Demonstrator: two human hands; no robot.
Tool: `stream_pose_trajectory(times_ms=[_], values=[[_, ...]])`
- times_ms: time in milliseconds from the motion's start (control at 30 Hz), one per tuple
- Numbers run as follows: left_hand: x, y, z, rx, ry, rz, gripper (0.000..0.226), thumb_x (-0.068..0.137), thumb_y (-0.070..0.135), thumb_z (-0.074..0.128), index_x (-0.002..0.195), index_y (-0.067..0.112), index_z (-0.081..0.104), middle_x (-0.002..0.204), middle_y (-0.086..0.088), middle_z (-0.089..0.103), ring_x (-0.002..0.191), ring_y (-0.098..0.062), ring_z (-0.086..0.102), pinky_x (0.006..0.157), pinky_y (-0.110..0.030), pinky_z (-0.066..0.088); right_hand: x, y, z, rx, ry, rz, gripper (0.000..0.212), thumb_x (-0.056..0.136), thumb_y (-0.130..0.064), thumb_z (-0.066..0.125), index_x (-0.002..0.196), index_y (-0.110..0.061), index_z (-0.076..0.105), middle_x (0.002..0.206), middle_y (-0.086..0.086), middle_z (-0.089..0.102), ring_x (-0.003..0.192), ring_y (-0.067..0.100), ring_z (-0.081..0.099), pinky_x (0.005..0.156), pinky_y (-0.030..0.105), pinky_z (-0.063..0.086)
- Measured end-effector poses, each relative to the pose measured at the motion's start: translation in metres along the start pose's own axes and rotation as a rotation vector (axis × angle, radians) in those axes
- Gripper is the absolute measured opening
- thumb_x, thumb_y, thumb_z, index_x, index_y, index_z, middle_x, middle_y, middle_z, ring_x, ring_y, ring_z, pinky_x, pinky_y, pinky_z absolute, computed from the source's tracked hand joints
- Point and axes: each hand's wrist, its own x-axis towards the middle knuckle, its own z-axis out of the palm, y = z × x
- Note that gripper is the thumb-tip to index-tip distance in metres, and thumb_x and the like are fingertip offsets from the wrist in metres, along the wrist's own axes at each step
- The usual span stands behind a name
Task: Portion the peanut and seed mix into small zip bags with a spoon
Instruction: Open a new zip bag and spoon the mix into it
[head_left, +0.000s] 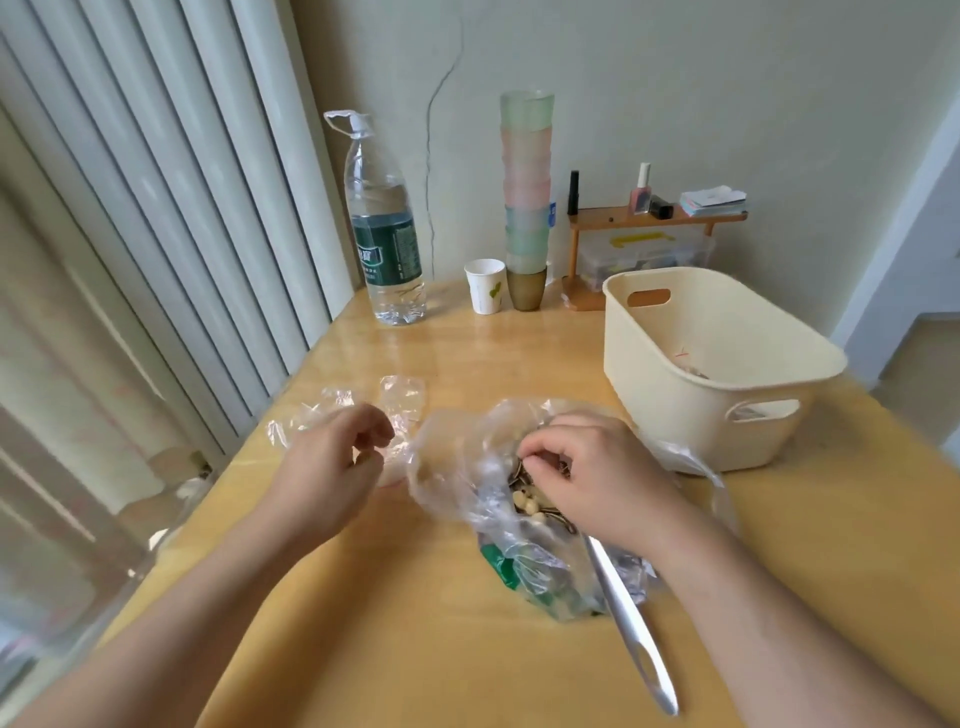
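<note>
On the table (415, 597) we keep the big bag (467, 467) of mix (524, 501) between our forearms. Our right hand (597, 478) reaches into it, fingertips pinching seeds. Our left hand (332, 467), fingers curled, pinches a zip bag (395, 452) beside it. The spoon (628, 623) lies under our right wrist.

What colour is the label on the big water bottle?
Dark green, on the water bottle; the head view shows it best.
</note>
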Motion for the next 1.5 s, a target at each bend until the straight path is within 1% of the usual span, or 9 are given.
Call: stream_pose_trajectory(times_ms=[133, 267, 467, 567, 700, 833, 1033, 1333, 1500], values=[[-0.010, -0.024, 0.020, 0.112, -0.123, 0.056, 0.027, 0.087, 0.021, 0.069, 0.098, 0.045, 0.063, 0.105, 0.021, 0.060, 0.099, -0.009, 0.060, 0.087, -0.027, 0.048, 0.005, -0.004, 0.003, 0.087, 0.104, 0.009, 0.014, 0.092, -0.016, 0.071, 0.096, -0.026, 0.082, 0.084, -0.023, 0.067, 0.085, -0.006, 0.060, 0.075, 0.004, 0.041], [-0.011, -0.027, 0.029, 0.155, 0.021, 0.109, 0.014, 0.094, 0.020, 0.071, 0.098, 0.031, 0.077, 0.099, 0.016, 0.063, 0.093, -0.013, 0.064, 0.083, -0.029, 0.050, -0.002, -0.007, 0.012, 0.088, 0.121, -0.024, 0.014, 0.091, -0.015, 0.073, 0.096, -0.024, 0.082, 0.085, -0.020, 0.069, 0.085, -0.002, 0.061, 0.074, 0.006, 0.043], [-0.017, -0.002, 0.008, 0.168, 0.336, 0.114, 0.006, 0.104, 0.021, 0.060, 0.104, 0.022, 0.066, 0.094, 0.004, 0.066, 0.086, -0.026, 0.062, 0.071, -0.036, 0.043, -0.012, -0.003, 0.008, 0.123, 0.190, 0.012, 0.014, 0.090, -0.013, 0.074, 0.094, -0.024, 0.082, 0.080, -0.026, 0.063, 0.080, -0.006, 0.059, 0.073, 0.005, 0.039], [-0.018, 0.031, -0.011, -0.082, 0.472, 0.103, 0.006, 0.104, 0.019, 0.061, 0.104, 0.025, 0.064, 0.089, 0.007, 0.071, 0.079, -0.021, 0.065, 0.064, -0.033, 0.047, -0.016, 0.001, 0.002, 0.173, 0.257, 0.043, 0.015, 0.091, -0.015, 0.074, 0.095, -0.028, 0.081, 0.083, -0.019, 0.067, 0.074, 0.005, 0.061, 0.071, 0.012, 0.044], [-0.006, 0.087, -0.008, -0.820, 0.357, 0.081, 0.021, 0.103, 0.011, 0.063, 0.116, 0.027, 0.061, 0.087, -0.001, 0.074, 0.079, -0.020, 0.073, 0.070, -0.031, 0.061, -0.017, 0.000, -0.003, 0.367, 0.382, 0.098, 0.017, 0.093, -0.017, 0.075, 0.099, -0.033, 0.077, 0.082, -0.016, 0.070, 0.076, 0.013, 0.066, 0.071, 0.025, 0.056], [0.021, 0.121, 0.016, -1.245, 0.089, 0.027, 0.032, 0.096, 0.001, 0.066, 0.125, 0.012, 0.060, 0.088, -0.008, 0.068, 0.086, -0.023, 0.073, 0.086, -0.035, 0.061, -0.015, 0.000, -0.010, 0.461, 0.490, 0.084, 0.015, 0.093, -0.020, 0.075, 0.094, -0.030, 0.064, 0.082, -0.007, 0.067, 0.077, 0.018, 0.066, 0.072, 0.039, 0.058], [0.015, 0.126, 0.063, -1.166, -0.074, 0.035, 0.035, 0.077, 0.016, 0.083, 0.109, 0.014, 0.070, 0.086, -0.008, 0.070, 0.084, -0.022, 0.066, 0.085, -0.040, 0.058, -0.010, 0.002, -0.010, 0.651, 0.397, 0.213, 0.025, 0.081, -0.054, 0.072, 0.098, -0.037, 0.065, 0.095, -0.008, 0.072, 0.091, 0.014, 0.072, 0.082, 0.037, 0.061], [0.003, 0.111, 0.077, -1.107, -0.036, 0.062, 0.018, 0.089, 0.011, 0.082, 0.097, 0.023, 0.071, 0.097, -0.022, 0.073, 0.094, -0.045, 0.070, 0.085, -0.055, 0.058, 0.001, -0.004, -0.002, 0.640, 0.267, 0.311, 0.014, 0.087, -0.038, 0.079, 0.101, -0.037, 0.074, 0.096, -0.008, 0.079, 0.093, 0.012, 0.077, 0.089, 0.045, 0.062], [0.007, 0.106, 0.071, -1.090, -0.032, 0.069, 0.022, 0.087, 0.012, 0.085, 0.096, 0.025, 0.070, 0.088, -0.010, 0.069, 0.082, -0.024, 0.066, 0.079, -0.040, 0.057, 0.015, -0.002, -0.021, 0.533, 0.115, 0.250, 0.016, 0.090, -0.037, 0.075, 0.094, -0.053, 0.076, 0.108, -0.012, 0.074, 0.100, 0.011, 0.074, 0.095, 0.042, 0.060]])
